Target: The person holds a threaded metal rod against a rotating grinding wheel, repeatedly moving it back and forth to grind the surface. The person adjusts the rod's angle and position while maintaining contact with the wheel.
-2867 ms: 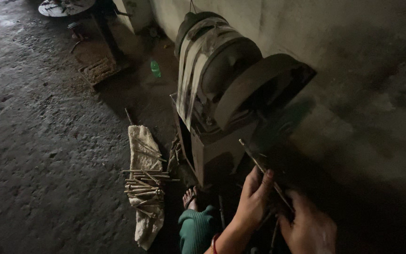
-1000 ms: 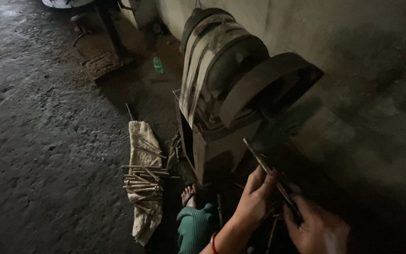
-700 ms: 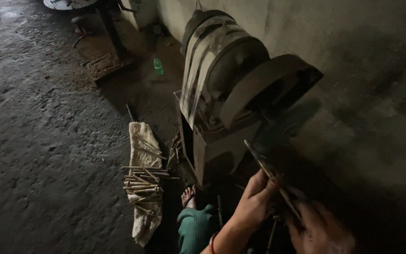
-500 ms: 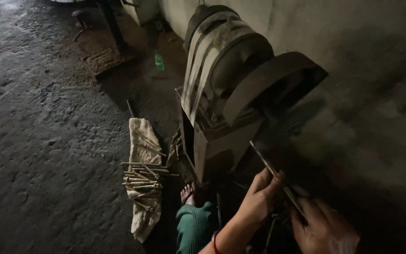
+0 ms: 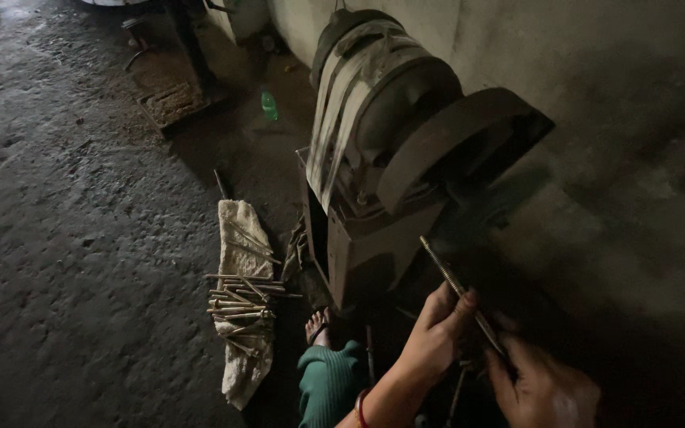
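Where the dark, rough concrete floor [image 5: 65, 238] meets the grey plastered wall [image 5: 596, 95], a large grimy belt-driven grinding machine [image 5: 390, 174] stands on its boxy metal base, with pale worn belts running over its rounded top and a dark curved guard reaching out on the right side. Left of the machine, a long off-white cloth [image 5: 241, 317] lies stretched on the floor, and a heap of thin metal rods [image 5: 243, 297] rests across its middle, some lying crosswise and a few scattered toward the cloth's far end. Just beside the cloth's near end, a bare foot [image 5: 319, 325] shows below a teal trouser leg [image 5: 328, 384], close to the machine's base. Farther back a small green plastic bottle [image 5: 269, 105] stands on the floor near a flat rusty metal frame [image 5: 172, 103]. Low in the picture, right of the base, the left hand [image 5: 434, 341] closes its fingers and thumb around a long thin metal rod [image 5: 460, 289], which slants up to the left with its tip near the base's edge. The right hand [image 5: 545, 388] grips the rod's lower end, fingers curled over it. A red bangle [image 5: 361, 408] circles the left wrist.
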